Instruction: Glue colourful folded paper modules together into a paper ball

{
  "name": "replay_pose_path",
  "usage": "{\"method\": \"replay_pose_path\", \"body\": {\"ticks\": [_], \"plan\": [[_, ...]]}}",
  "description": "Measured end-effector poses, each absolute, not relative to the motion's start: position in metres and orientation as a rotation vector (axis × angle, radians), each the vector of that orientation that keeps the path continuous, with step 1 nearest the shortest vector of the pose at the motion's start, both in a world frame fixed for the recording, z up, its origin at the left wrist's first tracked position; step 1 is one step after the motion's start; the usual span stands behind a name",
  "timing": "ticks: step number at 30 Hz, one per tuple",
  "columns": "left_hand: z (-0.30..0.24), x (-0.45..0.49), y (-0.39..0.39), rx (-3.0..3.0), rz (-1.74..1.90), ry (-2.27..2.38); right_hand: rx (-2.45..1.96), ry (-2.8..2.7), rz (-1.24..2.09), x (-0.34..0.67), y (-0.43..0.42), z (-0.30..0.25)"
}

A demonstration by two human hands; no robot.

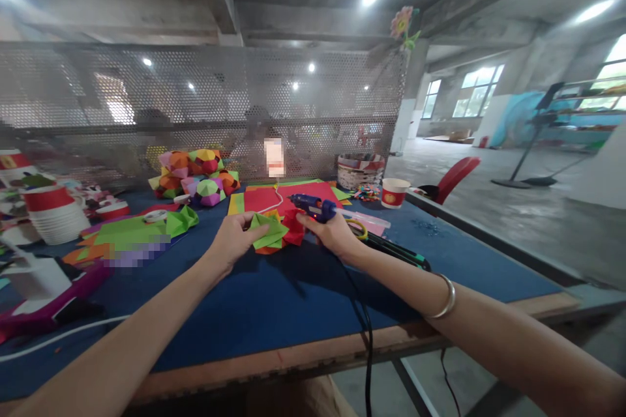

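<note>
My left hand [235, 240] is closed, pinching a folded-paper piece [270, 232] with green, orange and yellow parts, just above the blue tabletop. Joined to it or touching it on the right is a red folded part [292, 227]. My right hand [337, 234] grips a dark blue glue gun [313, 206], its nozzle pointing left over the paper. Fingertips of that hand also reach the red part; whether they press on it I cannot tell. From the glue gun a black cord [364, 313] drops over the table's front edge.
Red sheets [264, 197] lie behind my hands. Colourful paper balls [195, 172], green paper [132, 234] and stacked cups [53, 212] are to the left. Rightward are yellow-handled scissors [359, 229], a paper cup [395, 192] and a woven basket [360, 172]. A perforated screen [303, 91] stands behind.
</note>
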State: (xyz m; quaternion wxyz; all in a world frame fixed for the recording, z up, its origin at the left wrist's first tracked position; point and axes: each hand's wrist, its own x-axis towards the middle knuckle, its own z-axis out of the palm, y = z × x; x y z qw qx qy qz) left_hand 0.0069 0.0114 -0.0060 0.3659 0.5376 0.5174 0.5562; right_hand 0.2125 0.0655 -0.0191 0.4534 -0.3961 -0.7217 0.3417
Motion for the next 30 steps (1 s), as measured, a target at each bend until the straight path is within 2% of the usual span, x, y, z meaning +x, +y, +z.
{"method": "replay_pose_path", "body": {"ticks": [4,13,21,30], "plan": [[-0.008,0.013,0.008,1.506,1.241,1.259,-0.917,-1.505,1.330,0.207,0.065,-0.017],[-0.007,0.017,0.008,1.575,1.148,1.249,-0.824,-1.553,1.500,0.207,0.056,-0.017],[-0.005,0.019,0.005,1.520,1.123,1.255,-0.763,-1.697,1.453,0.208,0.059,-0.018],[-0.007,0.020,0.004,1.426,1.108,1.214,-0.729,-1.891,1.026,0.209,0.064,-0.023]]}}
